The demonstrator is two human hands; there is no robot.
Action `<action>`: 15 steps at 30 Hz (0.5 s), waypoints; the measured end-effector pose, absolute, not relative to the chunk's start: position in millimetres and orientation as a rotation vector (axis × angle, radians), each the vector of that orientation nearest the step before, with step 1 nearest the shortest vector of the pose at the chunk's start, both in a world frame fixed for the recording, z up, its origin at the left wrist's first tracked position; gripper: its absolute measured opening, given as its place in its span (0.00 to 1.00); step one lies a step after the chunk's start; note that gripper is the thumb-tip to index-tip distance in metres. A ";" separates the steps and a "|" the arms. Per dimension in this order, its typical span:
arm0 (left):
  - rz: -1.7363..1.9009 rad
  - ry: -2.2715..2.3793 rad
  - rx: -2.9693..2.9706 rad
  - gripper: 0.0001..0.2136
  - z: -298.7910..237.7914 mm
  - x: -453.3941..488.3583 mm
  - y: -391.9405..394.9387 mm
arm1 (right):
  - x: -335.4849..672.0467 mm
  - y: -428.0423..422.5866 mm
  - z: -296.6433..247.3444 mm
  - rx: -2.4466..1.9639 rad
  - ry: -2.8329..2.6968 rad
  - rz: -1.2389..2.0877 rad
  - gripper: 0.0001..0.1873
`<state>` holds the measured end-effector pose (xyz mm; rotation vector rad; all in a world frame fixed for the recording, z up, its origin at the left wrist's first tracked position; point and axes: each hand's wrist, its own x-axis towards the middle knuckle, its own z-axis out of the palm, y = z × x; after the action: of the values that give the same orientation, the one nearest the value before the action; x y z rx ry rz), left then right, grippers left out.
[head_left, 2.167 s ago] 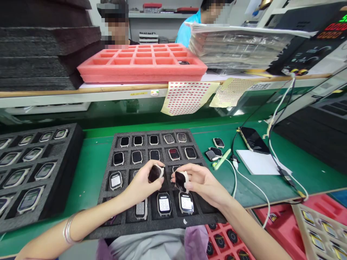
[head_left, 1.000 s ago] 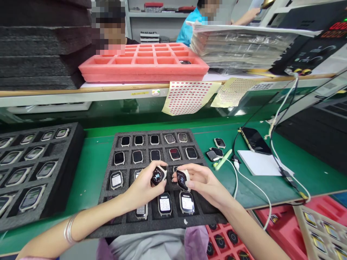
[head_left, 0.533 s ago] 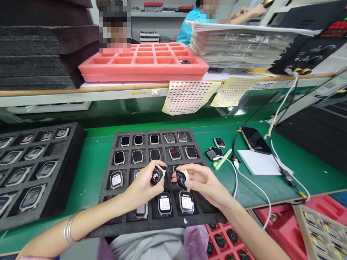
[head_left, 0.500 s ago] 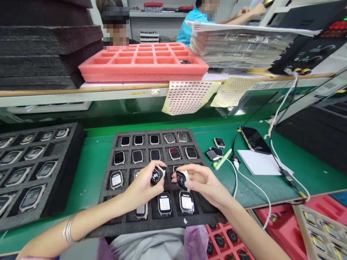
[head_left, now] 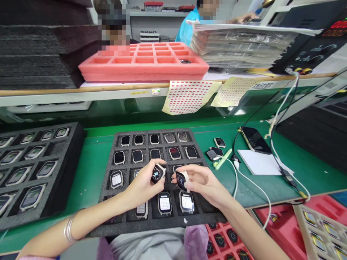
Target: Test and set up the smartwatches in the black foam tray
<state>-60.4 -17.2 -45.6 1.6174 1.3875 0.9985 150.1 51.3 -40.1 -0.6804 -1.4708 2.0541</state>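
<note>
Over the middle of a black foam tray (head_left: 108, 198), my left hand (head_left: 145, 184) grips a smartwatch body (head_left: 157, 174) whose lit screen shows a dial face. Just to its right, my right hand (head_left: 204, 182) pinches a second smartwatch body (head_left: 181, 180) by its edges, its screen tilted to the left. Neither watch has a strap. In the tray's pockets lie several more watch bodies. Dark screens fill the back rows, while a front watch (head_left: 164, 203) and its neighbour (head_left: 186, 201) show white screens. My hands hide some pockets in the third row.
A second foam tray of watches (head_left: 73, 169) stands at left. On the right are loose watches (head_left: 219, 142), a green pen (head_left: 223, 159), white cables (head_left: 256, 186), a phone (head_left: 255, 139) and white paper (head_left: 260, 164). A pink foam tray (head_left: 143, 74) sits on the shelf; two people are beyond.
The watch in my left hand has turned slightly, so its screen faces up more. My right hand stays nearly still. The blue-clad person's hands at the back have shifted.
</note>
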 end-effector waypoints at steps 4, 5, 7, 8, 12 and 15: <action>0.993 1.387 1.635 0.16 -46.8 -60.9 -16.6 | 149.8 50.8 -39.2 -0.693 -1.469 2.042 0.17; 0.995 1.389 1.637 0.16 -47.0 -61.1 -16.7 | 149.9 50.6 -38.8 -0.698 -1.471 2.039 0.17; 0.989 1.399 1.639 0.17 -47.1 -61.4 -16.8 | 149.9 50.2 -38.1 -0.696 -1.471 2.041 0.17; 0.983 1.405 1.644 0.16 -47.0 -61.5 -16.9 | 150.0 50.1 -37.9 -0.694 -1.469 2.043 0.17; 0.950 1.415 1.657 0.16 -45.8 -61.5 -17.3 | 150.5 50.2 -38.2 -0.695 -1.462 2.046 0.17; 0.978 1.404 1.648 0.17 -44.6 -61.5 -17.4 | 151.1 50.6 -38.8 -0.662 -1.465 2.057 0.17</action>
<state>-61.5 -17.4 -44.6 1.6484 1.4045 0.9782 151.1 50.6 -38.8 -0.6623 -1.4648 2.0572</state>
